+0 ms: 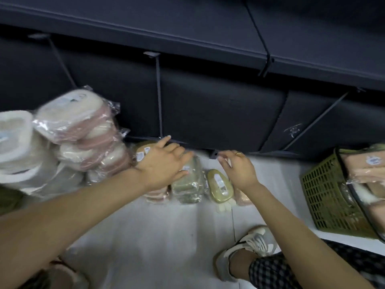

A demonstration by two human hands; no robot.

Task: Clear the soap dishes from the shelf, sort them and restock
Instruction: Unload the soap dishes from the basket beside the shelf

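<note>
Dishes (187, 182) on floor under spread left hand (164, 163); right hand (239, 170) relaxed, holding nothing, beside.

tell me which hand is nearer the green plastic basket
Right. The right hand hovers over the floor near the shelf base, with bare floor between it and the green plastic basket. The left hand lies farther off, resting on the wrapped green soap dishes.

labels (219, 181) blurred, shelf panel (294, 129) scrawl unreadable
</note>
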